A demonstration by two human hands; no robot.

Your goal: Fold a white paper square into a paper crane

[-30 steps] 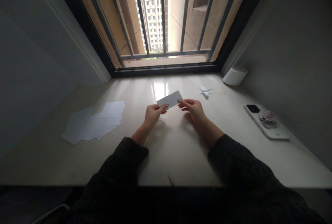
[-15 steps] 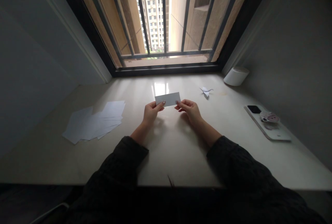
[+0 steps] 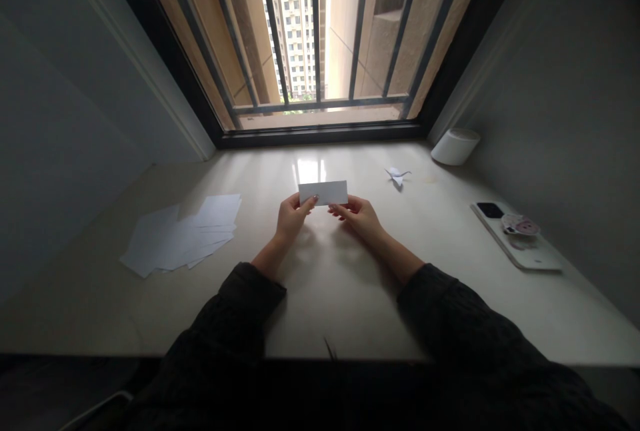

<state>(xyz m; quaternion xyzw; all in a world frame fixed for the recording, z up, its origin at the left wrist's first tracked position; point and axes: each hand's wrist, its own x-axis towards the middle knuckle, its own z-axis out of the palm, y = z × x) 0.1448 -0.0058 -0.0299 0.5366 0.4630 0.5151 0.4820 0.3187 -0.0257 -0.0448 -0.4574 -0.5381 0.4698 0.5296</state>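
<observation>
- Both hands on one piece: a small rectangular paper sheet (image 3: pixel 323 192), its long side running left to right, held in front of me near the middle of the tabletop (image 3: pixel 340 304).
- Left hand (image 3: pixel 291 218): pinched on the sheet's lower left corner, thumb lying on the face toward me, fingers behind and below.
- Right hand (image 3: pixel 364 216): closed on the lower right part, thumb at the bottom edge, a little right of centre, fingers curled under.
- Hands near each other but not touching; a short gap between the two thumbs. Whether the sheet is folded, I cannot tell.
- Shadows of my hands fall on the pale, glossy surface beneath. Dark sleeves (image 3: pixel 253 291) reach to both wrists.
- To my left, well apart from the hands: loose white papers (image 3: pixel 185 238), overlapping and fanned unevenly, lying flat.
- Beyond my right hand, toward the window: a small white paper crane (image 3: pixel 397 178), neck and tail thin, wings spread.
- Farther right, along the wall: a pale phone (image 3: pixel 534 260), back upward, dark camera block at the far end, round pinkish grip (image 3: pixel 523 224) on its back.
- Far right corner: a white cylinder (image 3: pixel 454 147) near the window frame (image 3: pixel 323 138); use unclear.
- Outside: dark upright bars (image 3: pixel 317 31), with a tall many-windowed building (image 3: pixel 297 24) past them.
</observation>
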